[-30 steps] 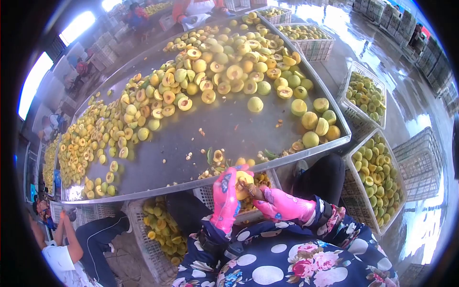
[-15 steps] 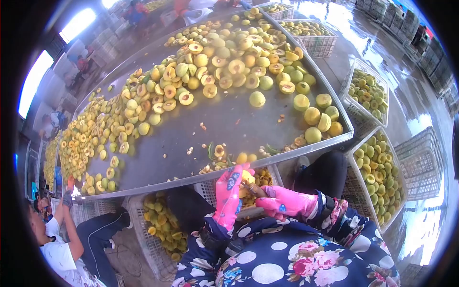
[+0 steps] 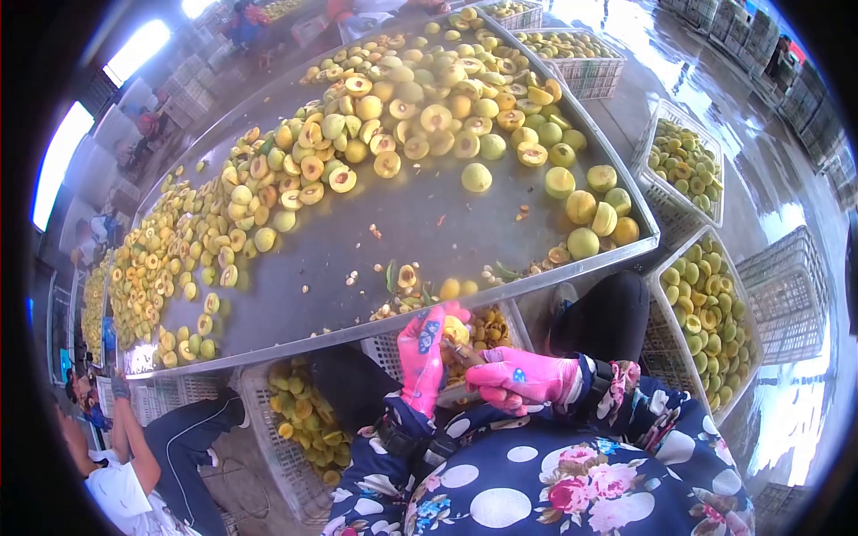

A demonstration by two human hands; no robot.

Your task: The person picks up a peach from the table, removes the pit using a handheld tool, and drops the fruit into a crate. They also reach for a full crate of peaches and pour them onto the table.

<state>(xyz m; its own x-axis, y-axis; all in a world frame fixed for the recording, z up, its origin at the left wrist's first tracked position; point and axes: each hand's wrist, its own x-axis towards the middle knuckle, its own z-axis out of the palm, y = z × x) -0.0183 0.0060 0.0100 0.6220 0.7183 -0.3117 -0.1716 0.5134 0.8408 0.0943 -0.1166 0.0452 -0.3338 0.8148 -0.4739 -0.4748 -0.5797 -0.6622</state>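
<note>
My left hand (image 3: 422,354), in a pink glove with blue prints, is closed around a yellow peach half (image 3: 456,331). My right hand (image 3: 525,379), in a matching glove, grips a pitting tool with a brown wooden handle (image 3: 468,356). Its tip is right at the fruit, and its end is partly hidden. Beneath both hands stands a plastic crate (image 3: 382,351) with peach scraps (image 3: 492,329) in it. Just beyond my left fingers, whole-looking yellow fruits (image 3: 450,288) lie at the edge of the metal table (image 3: 349,259).
Heaped peach halves (image 3: 331,134) cover the table's far side. Small pits and leaf bits (image 3: 393,277) lie nearer. Crates of peaches flank me left (image 3: 268,420) and right (image 3: 663,344). At left, a person (image 3: 125,473) sits working at the table.
The peach half and the tool have shifted slightly left and down, with the fruit turned in my left hand. My right fingers are curled tighter. The person at left has moved their arms.
</note>
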